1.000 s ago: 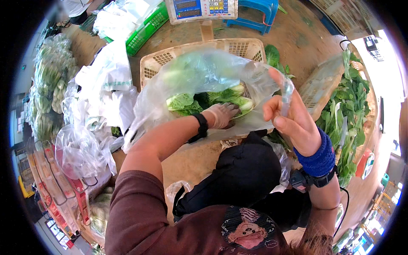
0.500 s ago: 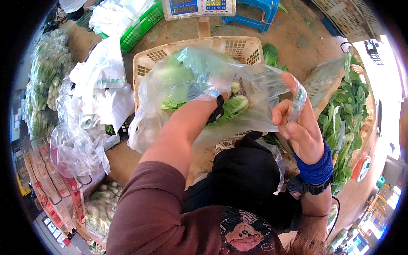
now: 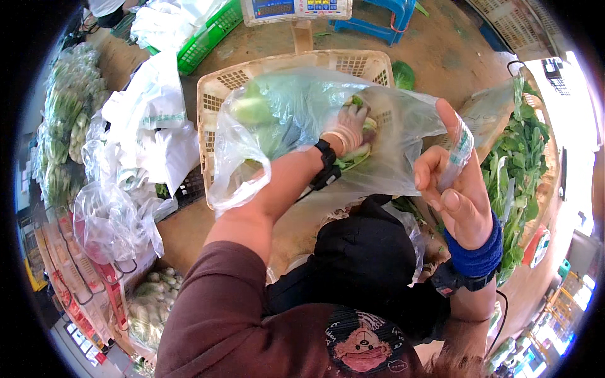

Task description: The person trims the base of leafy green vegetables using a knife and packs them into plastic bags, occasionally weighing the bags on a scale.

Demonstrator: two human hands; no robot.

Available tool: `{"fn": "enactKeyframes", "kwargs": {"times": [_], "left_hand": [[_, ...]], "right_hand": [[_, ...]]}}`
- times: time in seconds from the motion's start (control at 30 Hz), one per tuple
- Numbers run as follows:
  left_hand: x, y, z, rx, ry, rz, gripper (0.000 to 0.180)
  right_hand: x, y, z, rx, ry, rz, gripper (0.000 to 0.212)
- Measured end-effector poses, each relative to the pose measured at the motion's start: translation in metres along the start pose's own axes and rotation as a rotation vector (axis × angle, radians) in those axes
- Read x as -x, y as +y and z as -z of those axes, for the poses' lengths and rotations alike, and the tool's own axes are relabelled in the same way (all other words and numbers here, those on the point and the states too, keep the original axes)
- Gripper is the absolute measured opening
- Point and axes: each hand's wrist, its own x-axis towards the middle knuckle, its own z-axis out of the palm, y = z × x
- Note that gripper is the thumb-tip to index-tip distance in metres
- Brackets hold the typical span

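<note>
1. Plastic bag (image 3: 403, 157) loops over the right hand's (image 3: 463, 201) forefinger, spread wide of the thumb
2. Left hand (image 3: 346, 129), now more visible, bends over greens (image 3: 357, 157) beneath its fingers, grip unclear; work apparently centres there

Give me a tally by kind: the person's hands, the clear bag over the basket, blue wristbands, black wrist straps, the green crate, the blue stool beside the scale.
Hands (left hand, right hand): 2
Clear bag: 1
Blue wristband: 1
Black wrist straps: 2
Green crate: 1
Blue stool: 1
Total: 8
</note>
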Motion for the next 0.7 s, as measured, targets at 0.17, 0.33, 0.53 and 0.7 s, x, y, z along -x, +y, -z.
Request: {"fn": "enactKeyframes", "kwargs": {"times": [0.17,0.33,0.53,0.7], "left_hand": [[-0.027,-0.042,0.051,0.142,-0.067,-0.02,0.028],[-0.031,-0.049,0.074,0.001,-0.107,-0.108,0.028],[-0.033,-0.06,0.079,0.261,-0.123,-0.106,0.027],[-0.037,-0.084,0.044,0.048,0.201,-0.223,0.022]], "right_hand": [[-0.001,-0.003,0.0,0.037,0.008,-0.013,0.1],[-0.001,0.0,-0.002,0.049,-0.024,-0.015,0.096],[-0.001,0.004,0.014,-0.032,-0.1,0.013,0.082],[-0.006,0.006,0.01,-0.073,-0.139,0.008,0.082]]}}
